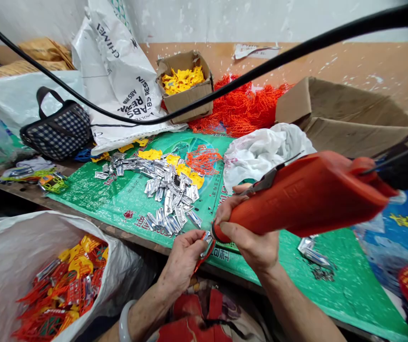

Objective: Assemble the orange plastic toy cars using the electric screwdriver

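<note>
Our left fingers [194,241] pinch a red strip [204,259]; right fingers [230,205] wrap a red plastic tool [296,199]
Left of them, a white plastic sack [2,266] holds red-yellow parts [73,285]; beyond, a brown cardboard box [189,102].

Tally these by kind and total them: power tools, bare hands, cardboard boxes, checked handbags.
Power tool: 1
Left hand and right hand: 2
Cardboard boxes: 2
Checked handbag: 1
Total: 6

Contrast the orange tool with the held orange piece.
Size: the orange tool is larger than the held orange piece. Shape: the tool is thick and rounded; the piece looks narrow. Hold: the right grip wraps the tool; the left grip pinches the piece. Both are orange.
</note>
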A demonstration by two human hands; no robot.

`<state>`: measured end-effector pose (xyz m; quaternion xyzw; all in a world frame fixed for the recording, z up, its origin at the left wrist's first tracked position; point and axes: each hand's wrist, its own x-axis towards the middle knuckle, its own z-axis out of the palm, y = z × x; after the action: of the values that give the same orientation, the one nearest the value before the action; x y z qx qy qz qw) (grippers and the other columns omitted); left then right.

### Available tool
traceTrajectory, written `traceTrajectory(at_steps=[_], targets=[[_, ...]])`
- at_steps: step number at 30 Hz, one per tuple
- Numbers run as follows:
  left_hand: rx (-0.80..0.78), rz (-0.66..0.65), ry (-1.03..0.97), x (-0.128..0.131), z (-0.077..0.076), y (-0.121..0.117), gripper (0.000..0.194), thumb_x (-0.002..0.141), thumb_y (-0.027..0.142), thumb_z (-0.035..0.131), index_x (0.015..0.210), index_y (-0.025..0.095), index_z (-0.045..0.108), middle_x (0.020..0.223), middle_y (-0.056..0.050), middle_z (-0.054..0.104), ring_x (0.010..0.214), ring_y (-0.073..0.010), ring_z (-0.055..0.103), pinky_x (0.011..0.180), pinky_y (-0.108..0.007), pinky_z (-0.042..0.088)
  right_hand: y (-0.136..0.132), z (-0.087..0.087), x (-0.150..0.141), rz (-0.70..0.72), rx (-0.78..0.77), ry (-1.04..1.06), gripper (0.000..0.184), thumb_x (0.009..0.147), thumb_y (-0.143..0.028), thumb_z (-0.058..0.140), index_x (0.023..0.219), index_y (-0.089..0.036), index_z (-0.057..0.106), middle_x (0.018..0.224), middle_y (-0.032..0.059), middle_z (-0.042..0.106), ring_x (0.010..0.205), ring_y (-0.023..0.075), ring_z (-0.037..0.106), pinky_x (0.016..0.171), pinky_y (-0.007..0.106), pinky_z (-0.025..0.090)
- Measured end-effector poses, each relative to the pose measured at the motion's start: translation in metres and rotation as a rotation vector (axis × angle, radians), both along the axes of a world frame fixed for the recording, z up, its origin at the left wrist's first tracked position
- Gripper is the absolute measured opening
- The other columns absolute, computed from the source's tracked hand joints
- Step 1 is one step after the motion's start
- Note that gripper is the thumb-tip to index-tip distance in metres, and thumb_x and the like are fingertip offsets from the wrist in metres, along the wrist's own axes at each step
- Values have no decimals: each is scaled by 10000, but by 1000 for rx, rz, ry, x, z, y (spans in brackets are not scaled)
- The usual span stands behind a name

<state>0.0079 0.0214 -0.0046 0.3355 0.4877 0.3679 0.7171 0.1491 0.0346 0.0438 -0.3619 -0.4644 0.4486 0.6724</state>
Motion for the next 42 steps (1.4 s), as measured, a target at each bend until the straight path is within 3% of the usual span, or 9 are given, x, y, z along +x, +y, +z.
traceTrajectory(at_steps=[5,8,11,14,19,28,36,42], targets=[[-15,4,0,1,6,4,295,654,351,811,848,134,766,683,-31,709,595,-147,606,592,-247,461,-1,10,7,-35,35,72,535,684,-208,750,1165,-317,542,724,-59,603,649,168,608,703,382,547],[-19,18,38,-2,10,11,311,668,353,789,886,136,749,560,33,622,431,-74,460,460,-201,375,0,15,16,-145,35,70,423,669,-225,760,1058,-276,601,704,-56,602,627,157,586,703,378,532],[28,24,126,-8,8,18,285,687,368,757,858,144,714,438,92,486,348,-44,334,374,-174,256,2,6,23,-201,12,2,212,672,-196,747,854,-236,644,700,-40,620,627,157,589,672,364,513],[80,-18,167,-11,3,24,311,722,377,709,923,139,691,452,85,515,352,-53,395,384,-167,311,5,-10,24,-154,-28,-12,95,673,-172,731,691,-204,643,682,-21,624,614,158,586,622,345,487],[121,-115,225,-10,2,27,339,752,357,640,993,117,646,499,69,568,381,-76,474,423,-190,434,6,-27,21,-151,-62,-20,87,678,-173,738,701,-192,656,690,-18,635,617,155,584,612,334,475],[168,-235,309,-12,0,32,253,793,295,584,982,130,616,517,60,590,416,-111,560,441,-222,504,7,-29,20,-171,-93,-90,133,665,-231,725,751,-208,625,693,-22,631,625,154,579,628,338,501],[141,-226,260,-13,0,37,246,751,309,646,937,152,614,540,64,581,406,-108,561,428,-229,518,7,-25,17,-201,-147,-127,117,632,-252,731,662,-209,627,685,-11,622,619,162,562,619,350,498],[145,-239,258,-15,0,39,161,754,275,621,876,170,622,511,65,577,397,-110,572,420,-212,514,5,-24,18,-129,-141,-189,137,676,-253,725,610,-206,615,672,-12,605,641,163,560,645,339,475]])
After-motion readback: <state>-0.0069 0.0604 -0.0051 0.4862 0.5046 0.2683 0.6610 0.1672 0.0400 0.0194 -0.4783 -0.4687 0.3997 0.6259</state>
